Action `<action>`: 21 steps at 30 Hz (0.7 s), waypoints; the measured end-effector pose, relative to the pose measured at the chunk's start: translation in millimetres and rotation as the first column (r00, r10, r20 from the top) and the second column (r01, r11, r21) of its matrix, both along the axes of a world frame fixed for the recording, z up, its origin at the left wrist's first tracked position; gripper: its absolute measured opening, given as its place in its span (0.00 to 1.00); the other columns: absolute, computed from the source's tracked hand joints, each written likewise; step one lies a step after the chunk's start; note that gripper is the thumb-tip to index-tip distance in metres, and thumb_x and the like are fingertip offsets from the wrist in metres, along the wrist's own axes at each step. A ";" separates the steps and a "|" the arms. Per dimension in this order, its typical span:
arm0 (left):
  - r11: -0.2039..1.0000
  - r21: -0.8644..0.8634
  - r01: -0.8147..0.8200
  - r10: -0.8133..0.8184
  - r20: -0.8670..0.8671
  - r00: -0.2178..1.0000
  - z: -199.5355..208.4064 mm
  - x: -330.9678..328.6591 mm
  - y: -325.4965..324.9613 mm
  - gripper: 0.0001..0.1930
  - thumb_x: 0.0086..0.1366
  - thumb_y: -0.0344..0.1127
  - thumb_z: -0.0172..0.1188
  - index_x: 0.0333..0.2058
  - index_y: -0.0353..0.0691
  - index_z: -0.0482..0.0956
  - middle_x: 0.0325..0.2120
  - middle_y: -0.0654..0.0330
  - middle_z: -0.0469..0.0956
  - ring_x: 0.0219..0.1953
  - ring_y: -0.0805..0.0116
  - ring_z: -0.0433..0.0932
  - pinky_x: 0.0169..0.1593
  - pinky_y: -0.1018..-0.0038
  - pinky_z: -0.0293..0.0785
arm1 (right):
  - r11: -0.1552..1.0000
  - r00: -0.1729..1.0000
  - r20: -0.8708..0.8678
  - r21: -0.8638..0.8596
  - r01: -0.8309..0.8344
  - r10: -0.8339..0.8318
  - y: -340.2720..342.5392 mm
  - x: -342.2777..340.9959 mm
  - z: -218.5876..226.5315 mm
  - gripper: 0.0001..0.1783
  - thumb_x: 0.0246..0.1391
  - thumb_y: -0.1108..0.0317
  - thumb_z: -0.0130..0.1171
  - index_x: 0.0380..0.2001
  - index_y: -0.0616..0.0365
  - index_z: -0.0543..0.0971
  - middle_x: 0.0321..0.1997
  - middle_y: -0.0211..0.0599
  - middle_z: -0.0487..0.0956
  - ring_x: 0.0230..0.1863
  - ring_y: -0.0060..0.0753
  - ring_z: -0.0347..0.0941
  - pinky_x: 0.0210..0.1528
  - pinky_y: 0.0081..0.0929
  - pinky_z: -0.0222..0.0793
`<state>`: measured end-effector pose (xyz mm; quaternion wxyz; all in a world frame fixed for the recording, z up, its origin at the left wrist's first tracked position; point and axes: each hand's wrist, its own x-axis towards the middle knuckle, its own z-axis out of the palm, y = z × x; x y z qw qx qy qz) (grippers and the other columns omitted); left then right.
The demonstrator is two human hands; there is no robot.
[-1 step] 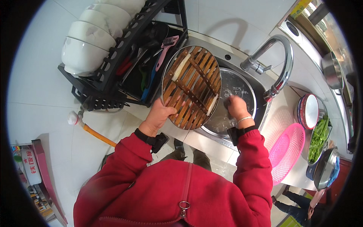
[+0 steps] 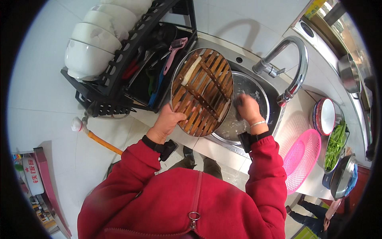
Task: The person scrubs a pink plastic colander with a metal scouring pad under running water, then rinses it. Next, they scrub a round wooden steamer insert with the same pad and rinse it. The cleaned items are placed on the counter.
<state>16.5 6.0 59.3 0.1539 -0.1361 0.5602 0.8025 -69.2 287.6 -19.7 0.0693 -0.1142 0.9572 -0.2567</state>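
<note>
My left hand (image 2: 170, 120) grips the near left rim of a round wooden-slatted steamer rack (image 2: 207, 85), its metal band around the edge. Two crossbars and pale strips run over its slats. The rack is tilted over the left part of the sink. Just right of it, my right hand (image 2: 250, 109) is closed around a dark scouring pad (image 2: 239, 106), mostly hidden by the fingers. Below that hand, a round metal basin (image 2: 267, 97) with water and suds stands in the steel sink (image 2: 274, 92).
A chrome faucet (image 2: 303, 59) arches over the sink's right side. On the left stands a black dish rack (image 2: 115, 71) with stacked white bowls (image 2: 89, 57) and utensils. To the right are a pink basket (image 2: 302, 161), bowls (image 2: 327, 116) and leafy greens (image 2: 335, 145). Another person's legs (image 2: 310, 217) show lower right.
My right hand has shifted slightly away from me, with the dark pad in it. The steamer rack and my left hand are almost where they were.
</note>
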 end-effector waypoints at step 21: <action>0.970 -0.085 0.229 -0.226 0.034 0.973 0.6 -12.3 11.4 0.32 0.49 0.16 0.46 0.57 0.38 0.59 0.51 0.55 0.66 0.48 0.65 0.73 0.35 0.77 0.73 | 0.898 0.885 -0.444 -0.433 -0.078 -0.137 -92.3 -50.6 28.0 0.17 0.38 0.75 0.56 0.37 0.61 0.74 0.35 0.52 0.73 0.39 0.55 0.70 0.43 0.42 0.67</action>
